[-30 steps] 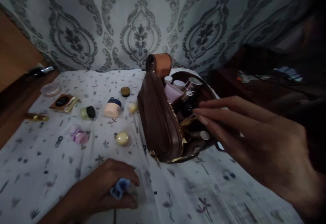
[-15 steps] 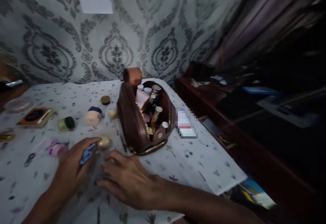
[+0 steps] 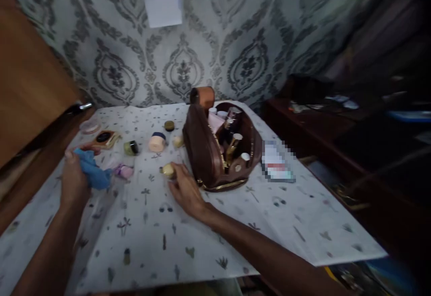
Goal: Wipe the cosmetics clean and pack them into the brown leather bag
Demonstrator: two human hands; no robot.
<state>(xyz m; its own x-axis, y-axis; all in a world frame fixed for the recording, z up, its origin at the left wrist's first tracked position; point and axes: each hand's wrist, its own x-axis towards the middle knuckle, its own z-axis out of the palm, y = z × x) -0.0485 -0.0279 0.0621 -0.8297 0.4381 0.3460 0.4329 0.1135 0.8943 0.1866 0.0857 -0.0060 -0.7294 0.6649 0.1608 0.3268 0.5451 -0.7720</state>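
Note:
My left hand [image 3: 72, 180] is closed on a crumpled blue cloth [image 3: 91, 173] at the left of the table. My right hand [image 3: 185, 189] reaches across the middle and its fingers close round a small cream jar [image 3: 167, 170] that stands on the patterned cloth. Just right of that hand an open brown cosmetic bag [image 3: 205, 152] stands with bottles and tubes sticking up inside it. A pink jar [image 3: 124, 170] lies between my two hands.
Small jars and a compact lie in a row behind my hands: a peach jar [image 3: 156, 142], a green jar [image 3: 131, 147], a brown compact [image 3: 105, 138]. A flat packet [image 3: 276, 165] lies right of the bag. Dark furniture [image 3: 319, 121] stands at the right, a wooden panel [image 3: 27, 85] at the left.
My right hand left the bag's opening, swung left and down, and now grips the cream jar. My left hand carried the blue cloth leftward. The view pulled back from the table.

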